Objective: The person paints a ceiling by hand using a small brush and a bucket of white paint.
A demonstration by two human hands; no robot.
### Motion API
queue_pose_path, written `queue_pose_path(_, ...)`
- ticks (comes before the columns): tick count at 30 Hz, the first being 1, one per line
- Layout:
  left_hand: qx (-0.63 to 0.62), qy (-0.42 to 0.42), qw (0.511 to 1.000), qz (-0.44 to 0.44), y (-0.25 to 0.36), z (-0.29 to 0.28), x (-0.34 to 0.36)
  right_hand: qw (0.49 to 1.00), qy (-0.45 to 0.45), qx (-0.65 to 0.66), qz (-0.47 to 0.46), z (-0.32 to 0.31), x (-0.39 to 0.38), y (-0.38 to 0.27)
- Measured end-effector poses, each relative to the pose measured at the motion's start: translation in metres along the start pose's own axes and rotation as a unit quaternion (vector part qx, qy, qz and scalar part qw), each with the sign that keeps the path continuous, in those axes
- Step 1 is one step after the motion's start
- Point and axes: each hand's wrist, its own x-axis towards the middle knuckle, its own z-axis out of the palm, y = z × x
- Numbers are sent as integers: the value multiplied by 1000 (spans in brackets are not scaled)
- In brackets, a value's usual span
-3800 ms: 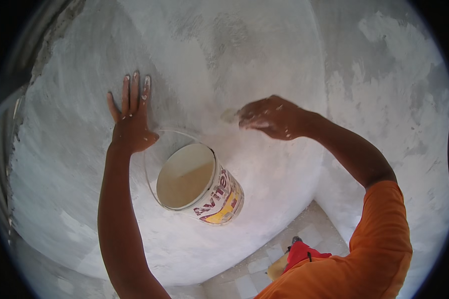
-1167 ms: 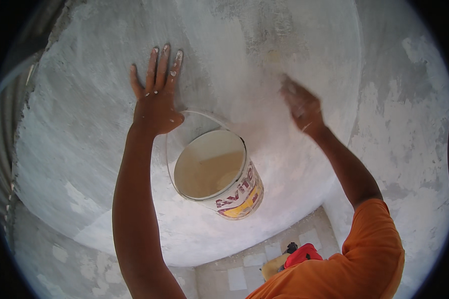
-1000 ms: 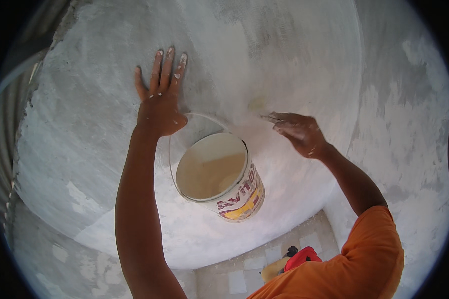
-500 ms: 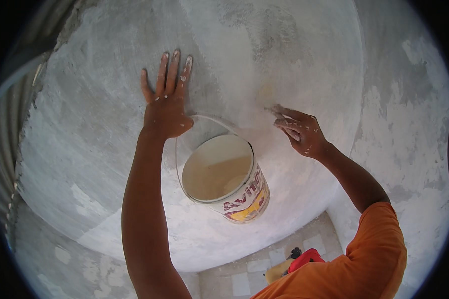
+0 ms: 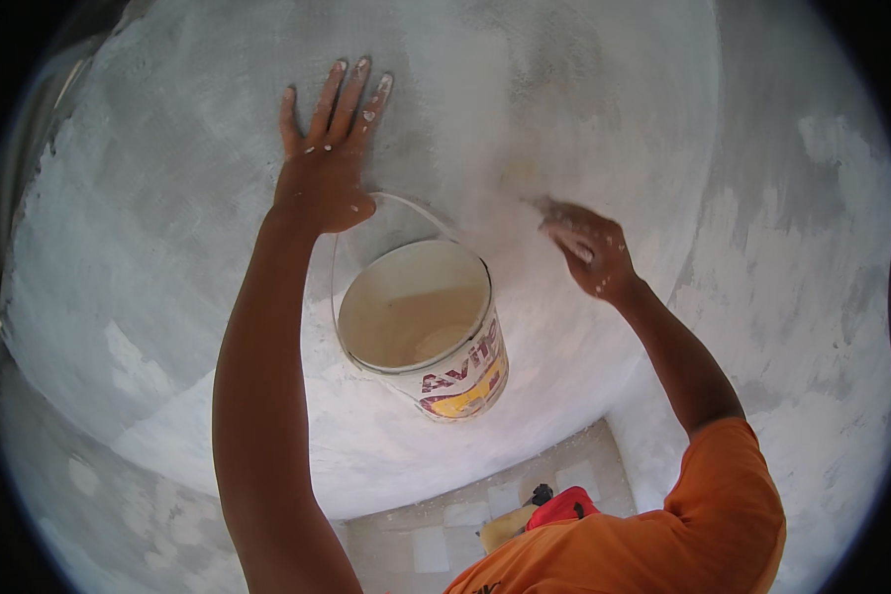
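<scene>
My left hand [image 5: 325, 168], speckled white, lies on the grey plastered wall [image 5: 168, 267] with fingers spread and the bucket handle [image 5: 416, 205] hooked at its thumb. From it hangs a tilted white bucket [image 5: 465, 381] with a torn printed label and beige material inside; how much is hard to tell. Right of the bucket, my right hand [image 5: 584, 247] has curled fingers at the wall around something small and flat, blurred and partly hidden by them. A faint pale yellowish patch shows just beyond its fingertips.
A second patchy plastered wall [image 5: 792, 297] meets this one at the right. Below, a light tiled floor [image 5: 431, 549] holds a red item [image 5: 560, 503] beside a tan one [image 5: 500, 527], partly hidden by my orange shirt. Corrugated metal lines the far left edge.
Over the last seconds my right hand moves up and down along the wall. My spread left hand and the hanging bucket have shifted higher on it. The view has shifted slightly.
</scene>
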Motion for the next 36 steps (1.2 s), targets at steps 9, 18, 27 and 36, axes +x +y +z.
queue_pose_path(9,20,-17,1000,-4,-2,-5,-4,970,229,26,81,-64,93,38)
queue_pose_path(18,-31,-31,999,29,-3,-5,-2,973,-212,76,-53,1,2,-31)
queue_pose_path(27,-6,-32,999,30,-10,-14,-9,988,143,-22,61,-81,206,-9)
queue_pose_path(36,-63,-17,997,34,-7,-9,-5,979,-122,-56,-156,-11,56,-16)
